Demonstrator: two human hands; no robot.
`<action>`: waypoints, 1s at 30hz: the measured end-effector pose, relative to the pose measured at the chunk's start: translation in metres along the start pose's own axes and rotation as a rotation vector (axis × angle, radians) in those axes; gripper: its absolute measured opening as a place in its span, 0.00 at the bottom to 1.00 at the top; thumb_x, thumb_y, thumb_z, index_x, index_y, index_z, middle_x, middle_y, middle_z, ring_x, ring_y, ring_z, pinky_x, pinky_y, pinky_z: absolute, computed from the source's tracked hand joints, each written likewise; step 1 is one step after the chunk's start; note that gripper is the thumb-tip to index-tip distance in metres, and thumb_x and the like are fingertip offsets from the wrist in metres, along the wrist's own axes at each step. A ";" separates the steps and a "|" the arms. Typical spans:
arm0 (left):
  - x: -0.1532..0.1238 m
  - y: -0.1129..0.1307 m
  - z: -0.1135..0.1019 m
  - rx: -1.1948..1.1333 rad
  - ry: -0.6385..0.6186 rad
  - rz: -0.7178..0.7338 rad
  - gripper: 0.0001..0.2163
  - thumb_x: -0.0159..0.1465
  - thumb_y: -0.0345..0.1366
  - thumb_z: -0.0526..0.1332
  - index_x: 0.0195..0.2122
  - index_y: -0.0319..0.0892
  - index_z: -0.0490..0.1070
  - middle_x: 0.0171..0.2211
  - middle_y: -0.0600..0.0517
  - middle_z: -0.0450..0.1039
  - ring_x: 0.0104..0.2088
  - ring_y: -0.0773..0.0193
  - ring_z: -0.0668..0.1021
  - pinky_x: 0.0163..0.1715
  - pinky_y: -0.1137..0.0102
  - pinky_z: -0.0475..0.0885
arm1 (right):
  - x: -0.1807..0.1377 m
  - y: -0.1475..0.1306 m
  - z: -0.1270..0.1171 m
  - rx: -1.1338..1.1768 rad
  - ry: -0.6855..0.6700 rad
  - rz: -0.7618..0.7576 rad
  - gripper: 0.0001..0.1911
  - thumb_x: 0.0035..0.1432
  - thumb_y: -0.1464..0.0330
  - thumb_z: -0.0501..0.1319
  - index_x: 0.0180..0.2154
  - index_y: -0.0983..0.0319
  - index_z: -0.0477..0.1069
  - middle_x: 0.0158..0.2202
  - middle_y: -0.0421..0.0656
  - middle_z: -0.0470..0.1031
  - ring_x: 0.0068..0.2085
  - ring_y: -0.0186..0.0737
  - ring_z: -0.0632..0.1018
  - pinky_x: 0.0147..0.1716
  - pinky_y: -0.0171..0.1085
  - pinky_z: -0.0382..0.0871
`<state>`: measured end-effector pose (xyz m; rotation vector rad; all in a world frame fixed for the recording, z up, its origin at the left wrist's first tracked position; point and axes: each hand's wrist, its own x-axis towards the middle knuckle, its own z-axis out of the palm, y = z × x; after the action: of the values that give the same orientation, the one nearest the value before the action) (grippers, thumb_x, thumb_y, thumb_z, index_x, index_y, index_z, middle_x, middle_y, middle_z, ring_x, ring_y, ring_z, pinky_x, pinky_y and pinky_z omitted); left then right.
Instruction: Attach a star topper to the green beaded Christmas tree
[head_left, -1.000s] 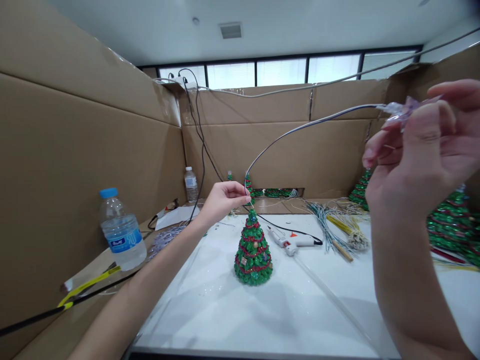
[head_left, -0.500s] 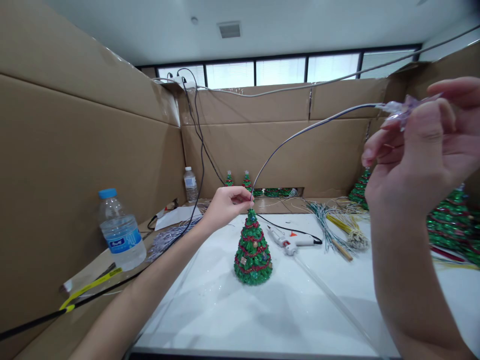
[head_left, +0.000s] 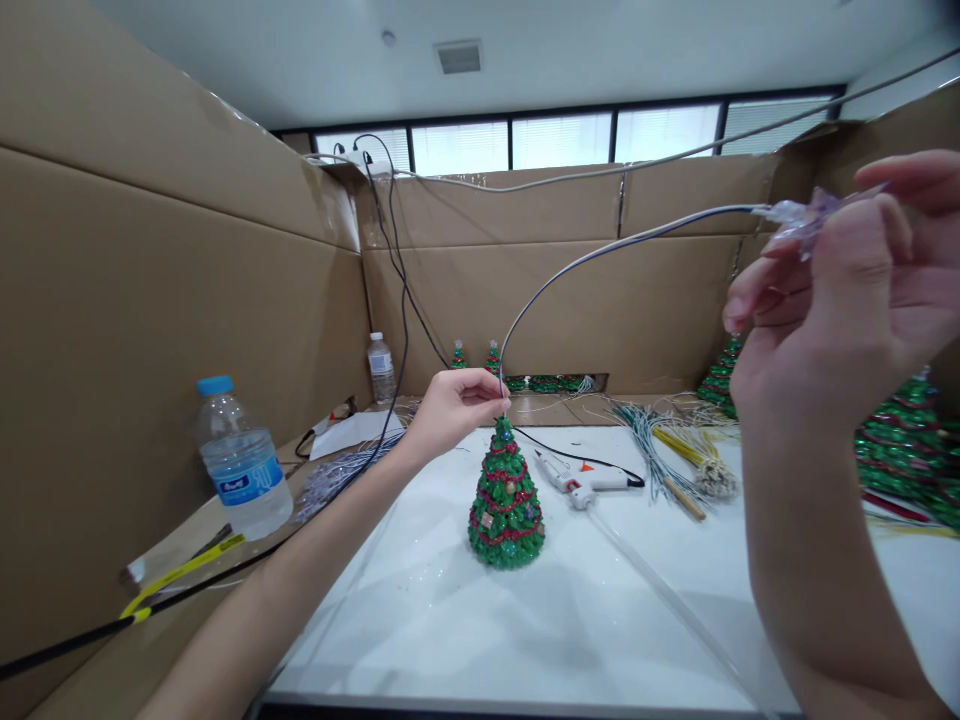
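A small green Christmas tree ornament (head_left: 505, 505) with red garlands stands upright on the white table. Just above its tip, my left hand (head_left: 461, 408) pinches a thin white-and-dark wire (head_left: 568, 268). From there the wire arches up and to the right. Raised at the upper right, my right hand (head_left: 847, 270) holds a clear, purplish star (head_left: 806, 220) fixed to the wire's other end; the fingers hide part of it. Whether the wire's lower end sits inside the tree tip, I cannot tell.
A white glue gun (head_left: 577, 485) lies right of the tree, a clear glue stick trailing from it. Bundled wires (head_left: 649, 450) and more trees (head_left: 900, 440) are at the right. A water bottle (head_left: 244, 465) stands left, beside clear-ended wires (head_left: 334, 480). Cardboard walls (head_left: 480, 290) surround the table.
The wire's arc has bowed slightly to the left near my left hand, whose fingertips have shifted a little. My right hand and the star stay nearly in place.
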<state>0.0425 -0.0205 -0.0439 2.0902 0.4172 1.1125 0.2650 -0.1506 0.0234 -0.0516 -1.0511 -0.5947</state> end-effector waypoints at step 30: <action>0.000 -0.004 -0.003 0.110 -0.063 0.033 0.05 0.53 0.34 0.67 0.27 0.37 0.74 0.27 0.51 0.75 0.28 0.69 0.76 0.31 0.74 0.74 | 0.000 -0.004 0.001 -0.009 0.011 0.028 0.06 0.54 0.69 0.62 0.36 0.55 0.75 0.23 0.35 0.57 0.20 0.29 0.67 0.06 0.26 0.55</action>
<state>0.0405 -0.0163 -0.0459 2.2291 0.4228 1.0607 0.2618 -0.1534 0.0228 -0.0707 -1.0360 -0.5735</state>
